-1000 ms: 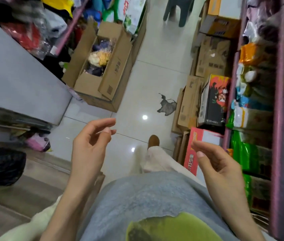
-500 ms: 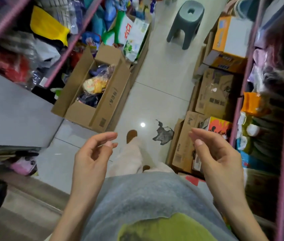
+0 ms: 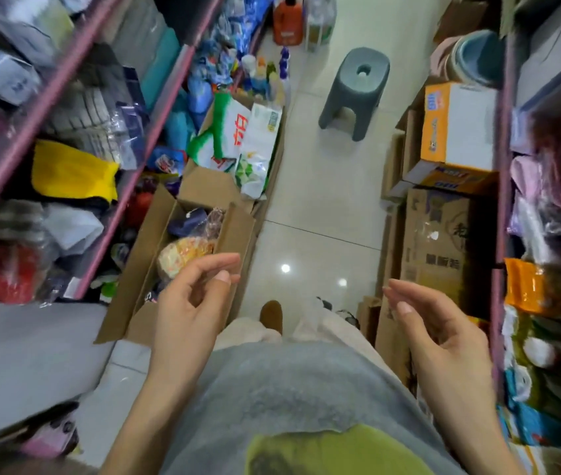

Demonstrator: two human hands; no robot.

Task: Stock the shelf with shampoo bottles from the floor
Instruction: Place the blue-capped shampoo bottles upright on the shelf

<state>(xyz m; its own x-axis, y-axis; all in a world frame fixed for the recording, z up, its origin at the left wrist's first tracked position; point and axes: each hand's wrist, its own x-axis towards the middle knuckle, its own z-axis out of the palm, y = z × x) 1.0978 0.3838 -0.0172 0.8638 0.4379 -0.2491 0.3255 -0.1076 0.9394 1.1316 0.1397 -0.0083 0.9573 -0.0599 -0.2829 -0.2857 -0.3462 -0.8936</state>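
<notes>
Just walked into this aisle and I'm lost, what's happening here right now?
A person stands in a narrow shop aisle, looking down. The left hand and right hand are both raised at waist height, open and empty. An open cardboard box of bagged goods sits on the floor to the left, and a grey stool stands further up the aisle. Nothing has been picked up yet.

Bottles on the floor [image 3: 265,75]: you have a small cluster standing upright at the far end of the aisle, against the foot of the left shelf; blue, white, green and orange caps show, too blurred to tell which are shampoo.
Orange bottle [image 3: 287,20]: you see it upright on the floor, farther back, just beside a pale pack.
Left shelf [image 3: 169,108]: your pink-railed rack, crammed with bagged goods.
Right shelf [image 3: 503,186]: pink upright, packets stacked behind it.
</notes>
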